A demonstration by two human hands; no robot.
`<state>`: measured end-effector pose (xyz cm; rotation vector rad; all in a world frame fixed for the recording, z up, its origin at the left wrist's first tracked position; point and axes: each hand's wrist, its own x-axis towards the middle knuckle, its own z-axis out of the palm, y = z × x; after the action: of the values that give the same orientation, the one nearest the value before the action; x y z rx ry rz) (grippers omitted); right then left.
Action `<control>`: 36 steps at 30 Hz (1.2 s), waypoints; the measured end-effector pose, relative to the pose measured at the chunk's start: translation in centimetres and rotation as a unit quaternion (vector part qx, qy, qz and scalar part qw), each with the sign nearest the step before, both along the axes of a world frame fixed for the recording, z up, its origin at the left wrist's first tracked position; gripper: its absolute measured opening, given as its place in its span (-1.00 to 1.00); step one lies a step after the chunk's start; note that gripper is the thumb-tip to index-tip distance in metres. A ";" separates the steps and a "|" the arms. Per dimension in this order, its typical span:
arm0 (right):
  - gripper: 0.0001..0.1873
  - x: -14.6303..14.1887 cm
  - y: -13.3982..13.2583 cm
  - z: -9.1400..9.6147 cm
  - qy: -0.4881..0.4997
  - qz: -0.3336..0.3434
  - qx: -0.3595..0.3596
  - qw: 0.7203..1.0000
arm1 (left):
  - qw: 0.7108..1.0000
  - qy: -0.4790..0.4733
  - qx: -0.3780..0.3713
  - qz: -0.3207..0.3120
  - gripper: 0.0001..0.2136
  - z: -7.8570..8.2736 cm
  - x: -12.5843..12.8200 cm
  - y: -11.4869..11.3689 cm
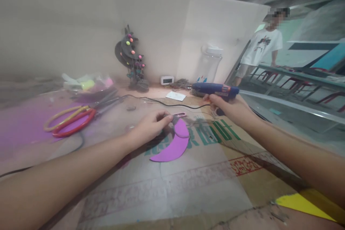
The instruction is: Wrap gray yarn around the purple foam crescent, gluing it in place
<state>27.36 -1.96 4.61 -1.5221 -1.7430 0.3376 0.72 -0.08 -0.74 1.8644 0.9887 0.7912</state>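
My left hand (161,120) pinches the upper end of a purple crescent-shaped foam piece (176,147) between thumb and fingers. Something grey shows at the pinched tip, and a thin dark line crosses the crescent partway down. My right hand (217,104) is wrapped round a blue glue gun (208,88), held to the right of the crescent and apart from it. Its nozzle points left. A black cord runs leftward across the table from near the right hand. Just beyond the left fingertips lies a small pinkish clip-like thing (180,114).
Scissors (74,122) with red and yellow handles lie on purple sheet at left. A dark crescent ornament with colourful beads (130,57) stands behind, near a white digital clock (167,80) and a clear bottle (210,64). Yellow sheet (309,203) lies front right. A person (261,48) stands beyond.
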 end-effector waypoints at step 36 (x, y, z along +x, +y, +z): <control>-0.63 -1.0 2.8 -3.6 0.005 0.047 0.006 0.999 | 0.999 0.002 0.040 0.033 -0.72 0.2 0.1 0.0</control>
<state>26.40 0.83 1.00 -1.4318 -1.8087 0.3810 0.81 -0.12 -0.50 1.9089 1.0387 0.8780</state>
